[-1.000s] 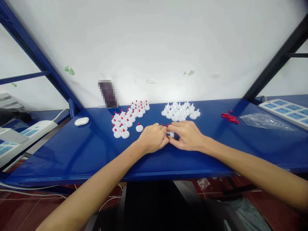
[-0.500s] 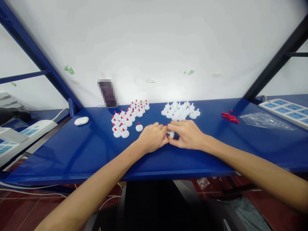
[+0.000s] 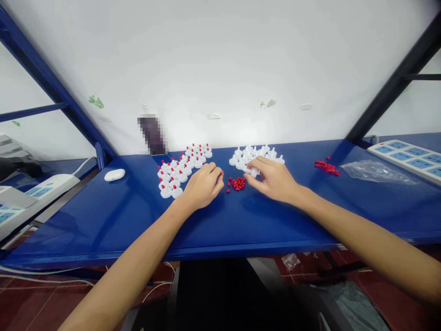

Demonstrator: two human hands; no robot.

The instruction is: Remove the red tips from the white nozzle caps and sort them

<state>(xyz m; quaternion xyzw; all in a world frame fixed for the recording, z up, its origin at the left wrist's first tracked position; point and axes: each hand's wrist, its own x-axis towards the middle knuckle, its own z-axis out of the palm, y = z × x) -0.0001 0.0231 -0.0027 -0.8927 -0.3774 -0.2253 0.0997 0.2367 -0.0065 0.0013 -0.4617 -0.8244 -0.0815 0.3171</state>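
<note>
**One red cap (image 3: 220,175), one white lid (image 3: 254,172) gripped**

At the centre of the frame, the red cap is pinched by the closed left hand (image 3: 204,186); the white lid is held tilted by the right hand (image 3: 272,180). Between them one red heap (image 3: 238,184) is seen, another heap (image 3: 326,168) at right. Over twenty red-tipped lids (image 3: 182,175) are grouped left of centre, over ten plain lids (image 3: 240,162) behind the right hand. One clear bag (image 3: 377,172) is laid on the desk (image 3: 213,230).
</note>
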